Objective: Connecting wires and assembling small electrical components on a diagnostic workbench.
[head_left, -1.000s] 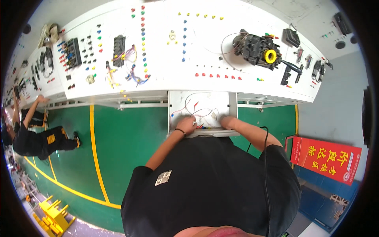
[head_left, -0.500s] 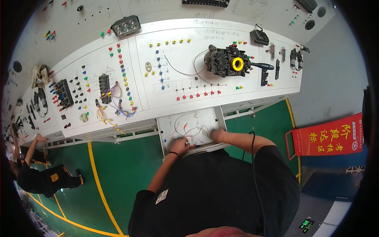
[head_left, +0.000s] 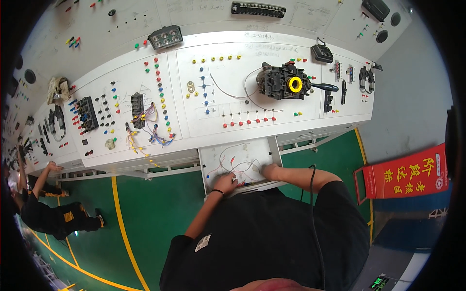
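Note:
Both hands are at the pulled-out white drawer, below the front edge of the bench panel. Inside it lie several thin loose wires, some with small red and blue ends. My left hand, with a black band at the wrist, is over the drawer's near left part. Its fingers are bent together, and whatever is between them is too small to name. Near the drawer's right wall, my right hand has curled fingers beside the wires. What it holds, if anything, is hidden.
Above the drawer stands the white panel with coloured sockets. It carries a black steering-column switch with a yellow ring and a wired connector block. A red sign stands right. Another person works far left.
The whole view has shifted slightly, so the bench and drawer appear lower and further right. My hands stay in the drawer; the left has moved a little among the wires.

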Motion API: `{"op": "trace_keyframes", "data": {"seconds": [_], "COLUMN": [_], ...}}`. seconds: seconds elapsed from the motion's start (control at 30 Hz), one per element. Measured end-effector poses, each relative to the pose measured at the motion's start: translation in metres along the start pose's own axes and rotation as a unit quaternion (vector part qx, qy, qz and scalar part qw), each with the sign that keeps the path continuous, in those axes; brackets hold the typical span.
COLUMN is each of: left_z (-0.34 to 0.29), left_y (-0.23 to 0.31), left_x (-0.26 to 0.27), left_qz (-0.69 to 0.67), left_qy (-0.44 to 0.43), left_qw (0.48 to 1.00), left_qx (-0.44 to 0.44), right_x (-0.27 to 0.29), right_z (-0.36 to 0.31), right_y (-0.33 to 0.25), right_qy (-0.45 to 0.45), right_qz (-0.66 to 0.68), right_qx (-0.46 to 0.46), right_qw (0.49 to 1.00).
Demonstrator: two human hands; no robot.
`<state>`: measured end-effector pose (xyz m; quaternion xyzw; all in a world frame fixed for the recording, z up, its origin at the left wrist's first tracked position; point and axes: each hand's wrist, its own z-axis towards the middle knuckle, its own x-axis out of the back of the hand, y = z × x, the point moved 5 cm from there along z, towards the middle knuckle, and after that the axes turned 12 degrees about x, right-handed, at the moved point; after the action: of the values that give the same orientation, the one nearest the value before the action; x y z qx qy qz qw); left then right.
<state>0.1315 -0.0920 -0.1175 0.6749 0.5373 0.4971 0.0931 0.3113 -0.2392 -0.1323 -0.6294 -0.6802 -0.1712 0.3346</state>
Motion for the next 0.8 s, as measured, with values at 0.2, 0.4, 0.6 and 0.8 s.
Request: {"op": "trace_keyframes", "data": {"seconds": [0.2, 0.4, 0.6, 0.8], "left_z": [-0.002, 0.010, -0.011, 0.002], "left_y": [0.001, 0.014, 0.046, 0.041], "left_x": [0.001, 0.015, 0.022, -0.007], "left_qz": [-0.072, -0.442, -0.705, -0.770], "left_qy": [0.037, -0.031, -0.216, -0.263], "left_qw": [0.996, 0.894, 0.649, 0.566], "left_qx": [-0.028, 0.067, 0.187, 0.133], "right_x": [0.006, 0.063, 0.133, 0.127], "right_z": [-0.015, -0.030, -0.050, -0.030], "right_y": [0.010, 0.032, -0.028, -0.043], "right_qy": [0.018, 0.061, 0.178, 0.228], "right_qz": [0.074, 0.536, 0.619, 0.618], "right_qx": [-0.014, 0.080, 0.115, 0.173], "right_qw": [0.997, 0.838, 0.756, 0.732]}}
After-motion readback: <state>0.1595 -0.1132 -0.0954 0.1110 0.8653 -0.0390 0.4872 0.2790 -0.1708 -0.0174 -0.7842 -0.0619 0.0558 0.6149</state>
